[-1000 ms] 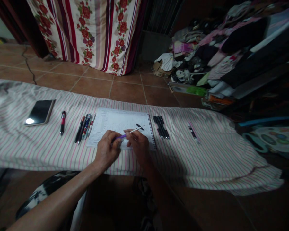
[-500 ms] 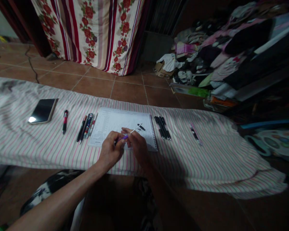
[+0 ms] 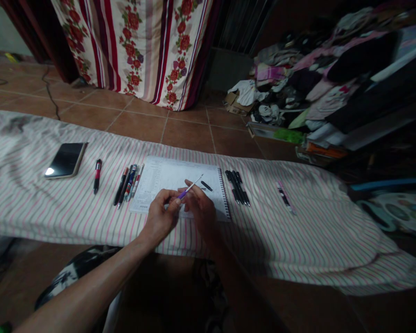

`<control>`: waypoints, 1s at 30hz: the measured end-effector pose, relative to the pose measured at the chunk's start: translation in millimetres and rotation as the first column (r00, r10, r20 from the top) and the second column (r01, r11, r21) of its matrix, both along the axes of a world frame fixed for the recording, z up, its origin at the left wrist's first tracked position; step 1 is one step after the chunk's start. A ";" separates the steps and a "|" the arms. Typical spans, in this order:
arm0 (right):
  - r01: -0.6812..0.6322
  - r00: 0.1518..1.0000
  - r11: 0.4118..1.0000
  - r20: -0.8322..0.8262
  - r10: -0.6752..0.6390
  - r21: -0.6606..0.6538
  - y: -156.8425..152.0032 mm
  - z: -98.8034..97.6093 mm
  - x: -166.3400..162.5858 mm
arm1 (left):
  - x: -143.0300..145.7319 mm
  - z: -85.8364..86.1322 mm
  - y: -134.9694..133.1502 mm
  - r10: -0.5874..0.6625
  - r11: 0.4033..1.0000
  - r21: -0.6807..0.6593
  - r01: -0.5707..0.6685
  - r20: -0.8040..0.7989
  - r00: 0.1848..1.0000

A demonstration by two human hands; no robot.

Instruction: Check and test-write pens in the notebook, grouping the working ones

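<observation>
I see both hands meeting over the near edge of the spiral notebook (image 3: 169, 178), which lies at the middle of the cloth-covered worktop (image 3: 315, 231). My left hand (image 3: 161, 217) is curled, its fingertips pinched on the purple end of a thin white-and-purple pen (image 3: 191, 187). My right hand (image 3: 201, 210) closes on the same pen just beside it, so both hands hold it together. The pen is raised a little above the page and tilts, its white end pointing toward the far right corner of the notebook. A small black piece (image 3: 206, 186) lies on the page just beyond that white end; I cannot tell what it is. Left of the notebook a row of mixed pens (image 3: 128, 182) lies close together, then a red-and-black pen (image 3: 97, 175) on its own, and further toward the left end a phone (image 3: 66, 159) lies with its screen up. Right of the spiral binding lies a bunch of black pens (image 3: 238, 187), and well apart toward the right end a pink pen (image 3: 284, 196). Beyond the far edge hangs a flowered curtain (image 3: 142, 46).
</observation>
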State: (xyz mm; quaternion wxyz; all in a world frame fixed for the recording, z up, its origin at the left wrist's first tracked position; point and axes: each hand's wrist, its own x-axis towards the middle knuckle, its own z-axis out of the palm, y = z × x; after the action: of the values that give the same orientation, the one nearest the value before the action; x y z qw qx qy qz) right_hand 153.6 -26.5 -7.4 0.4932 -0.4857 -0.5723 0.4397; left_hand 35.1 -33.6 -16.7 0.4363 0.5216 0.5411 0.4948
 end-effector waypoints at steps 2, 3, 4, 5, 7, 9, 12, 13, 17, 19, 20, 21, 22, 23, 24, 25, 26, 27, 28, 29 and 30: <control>0.058 0.998 0.998 -0.002 -0.058 -0.006 1.3 2.1 0.0 | -0.1 0.6 -0.3 0.009 1.000 -0.002 -0.009 -0.031 0.999; 0.096 0.995 0.995 0.005 -0.096 -0.002 2.0 2.6 0.3 | 0.0 0.8 -0.6 0.014 1.000 0.000 -0.014 -0.051 0.999; 0.134 0.991 0.991 0.013 -0.134 0.004 2.7 2.9 0.8 | 0.1 0.9 -1.1 0.018 1.000 0.003 -0.018 -0.069 0.997; 0.168 0.986 0.986 0.023 -0.168 0.012 3.3 3.0 1.2 | 0.2 0.9 -1.7 0.021 1.000 0.007 -0.020 -0.081 0.996; 0.208 0.977 0.978 0.043 -0.209 0.034 4.0 2.6 2.0 | 0.4 0.3 -2.6 0.029 0.999 0.015 -0.028 -0.091 0.995; 0.210 0.975 0.975 0.059 -0.214 0.073 4.0 2.0 2.4 | 0.4 -1.0 -3.1 0.033 0.999 0.020 -0.032 -0.089 0.995; 0.201 0.973 0.968 0.084 -0.215 0.153 3.4 1.3 2.5 | 0.3 -4.1 -3.0 0.023 0.999 0.038 -0.020 -0.089 0.996; 0.198 0.972 0.964 0.089 -0.215 0.176 3.3 1.1 2.6 | 0.3 -5.1 -2.9 0.022 0.999 0.047 -0.017 -0.089 0.996; 0.199 0.970 0.956 0.094 -0.223 0.217 3.7 0.2 3.4 | 0.7 -7.5 -3.4 0.019 0.998 0.065 -0.014 -0.086 0.996; 0.207 0.969 0.954 0.088 -0.230 0.219 4.2 -0.6 3.9 | 0.5 -7.0 -4.1 0.008 0.997 0.072 -0.002 -0.094 0.996; 0.205 0.970 0.953 0.085 -0.229 0.222 4.3 -1.1 4.1 | 0.3 -6.4 -4.3 0.005 0.997 0.078 0.003 -0.103 0.995; 0.201 0.971 0.953 0.083 -0.224 0.227 4.4 -1.6 4.3 | 0.0 -5.8 -4.5 0.004 0.996 0.085 0.005 -0.112 0.994; 0.196 0.972 0.952 0.079 -0.220 0.234 4.4 -2.0 4.5 | -0.5 -5.1 -4.6 0.004 0.996 0.092 0.007 -0.120 0.993; 0.192 0.973 0.951 0.076 -0.216 0.242 4.3 -2.3 4.6 | -0.9 -4.5 -4.7 0.004 0.995 0.096 0.008 -0.124 0.992; 0.191 0.974 0.949 0.072 -0.215 0.250 4.1 -2.5 4.8 | -1.4 -4.0 -4.7 0.001 0.995 0.098 0.011 -0.123 0.992; 0.189 0.974 0.948 0.071 -0.214 0.258 3.8 -2.5 5.1 | -1.9 -3.6 -4.8 -0.006 0.995 0.097 0.018 -0.120 0.993; 0.185 0.975 0.947 0.073 -0.211 0.264 3.5 -2.4 5.5 | -2.2 -3.3 -4.9 -0.015 0.995 0.095 0.026 -0.116 0.993; 0.182 0.975 0.946 0.078 -0.209 0.269 3.3 -2.4 5.9 | -2.5 -3.1 -5.0 -0.026 0.995 0.094 0.037 -0.113 0.993; 0.178 0.974 0.946 0.085 -0.208 0.272 3.1 -2.3 6.4 | -2.5 -2.9 -5.2 -0.038 0.994 0.096 0.049 -0.110 0.993; 0.172 0.974 0.946 0.094 -0.205 0.275 3.0 -2.2 6.9 | -2.5 -2.6 -5.4 -0.047 0.993 0.098 0.058 -0.108 0.993; 0.168 0.974 0.945 0.100 -0.203 0.281 3.0 -2.2 7.2 | -2.3 -2.2 -5.6 -0.055 0.993 0.099 0.066 -0.106 0.993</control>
State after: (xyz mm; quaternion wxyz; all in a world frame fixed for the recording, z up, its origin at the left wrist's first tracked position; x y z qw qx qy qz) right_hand 160.8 -23.6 -9.6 0.5567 -0.4926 -0.6089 0.2771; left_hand 32.8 -39.2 -18.9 0.3954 0.5842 0.5206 0.4810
